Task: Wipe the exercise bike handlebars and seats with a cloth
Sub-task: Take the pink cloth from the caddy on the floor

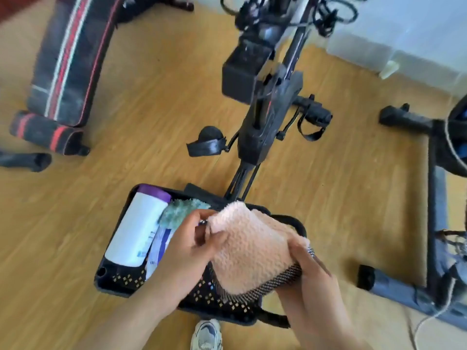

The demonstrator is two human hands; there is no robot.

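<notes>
A fluffy pale pink cloth (250, 246) with a dark dotted underside is held over a black perforated basket (121, 281). My left hand (187, 251) pinches its left edge and my right hand (310, 271) grips its right edge. A black exercise bike (262, 102) stands on the wood floor just beyond the basket, its pedals sticking out left and right. Its handlebars and seat are blurred at the top of the view.
The basket also holds a white bottle with a purple cap (139, 228), a teal cloth (182, 210) and a white packet (160, 246). A black and red bench (68, 64) lies at left. A grey machine frame (434, 198) stands at right. My shoe (207, 334) is below.
</notes>
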